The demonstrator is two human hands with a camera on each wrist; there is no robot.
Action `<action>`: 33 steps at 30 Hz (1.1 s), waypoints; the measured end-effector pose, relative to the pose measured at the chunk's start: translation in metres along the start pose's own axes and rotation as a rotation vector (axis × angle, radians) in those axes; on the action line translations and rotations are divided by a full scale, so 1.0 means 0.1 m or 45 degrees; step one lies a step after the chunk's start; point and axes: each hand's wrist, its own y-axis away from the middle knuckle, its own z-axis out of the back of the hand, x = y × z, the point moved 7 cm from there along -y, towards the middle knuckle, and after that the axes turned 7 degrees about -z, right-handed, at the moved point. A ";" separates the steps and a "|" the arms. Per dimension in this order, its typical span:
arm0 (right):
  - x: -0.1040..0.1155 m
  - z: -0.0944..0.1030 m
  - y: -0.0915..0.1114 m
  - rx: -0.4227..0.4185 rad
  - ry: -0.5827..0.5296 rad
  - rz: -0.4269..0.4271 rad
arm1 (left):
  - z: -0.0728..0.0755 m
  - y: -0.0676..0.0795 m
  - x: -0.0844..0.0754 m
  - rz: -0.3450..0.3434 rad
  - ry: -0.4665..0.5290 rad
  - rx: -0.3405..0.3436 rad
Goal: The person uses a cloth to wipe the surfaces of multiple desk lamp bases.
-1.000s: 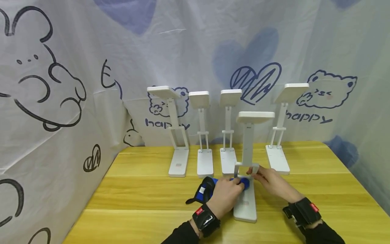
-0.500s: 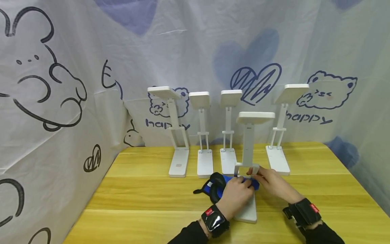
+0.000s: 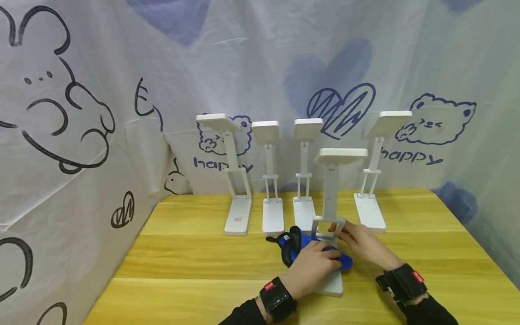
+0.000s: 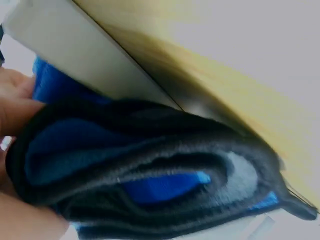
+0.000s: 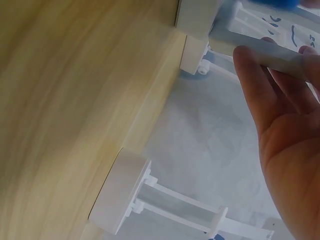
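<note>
A white desk lamp [image 3: 331, 192] stands upright at the front of the table, its flat head on top. My right hand [image 3: 363, 243] pinches one leg of its lower hinged frame; in the right wrist view the fingers [image 5: 250, 75] curl round that leg. My left hand [image 3: 313, 268] grips a folded blue cloth with black edging [image 3: 345, 262] and holds it on the lamp's base [image 3: 331, 286]. Layers of the cloth [image 4: 165, 190] bunch beside the thumb in the left wrist view. Part of the base is hidden under hand and cloth.
Several similar white lamps stand in a row behind, among them a left one [image 3: 237, 216], two middle ones and a right one [image 3: 369, 212]. They are on a yellow wooden table [image 3: 183, 262]. A printed curtain [image 3: 260, 58] hangs behind and at the left.
My left hand has slid the blue cloth rightward across the lamp's base, then slightly toward me. My right hand and the lamp have stayed in place.
</note>
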 end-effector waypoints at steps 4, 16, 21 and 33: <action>0.01 0.01 0.00 0.012 -0.011 -0.016 | 0.03 0.11 0.03 -0.034 0.180 0.035; -0.01 -0.01 0.00 0.049 -0.043 -0.029 | 0.15 0.43 0.09 -0.102 0.406 0.081; 0.00 -0.01 -0.01 0.039 -0.026 -0.015 | 0.19 0.56 0.14 -0.101 0.467 0.096; -0.01 -0.03 -0.03 0.066 -0.043 -0.078 | 0.12 0.85 0.43 0.049 0.419 0.050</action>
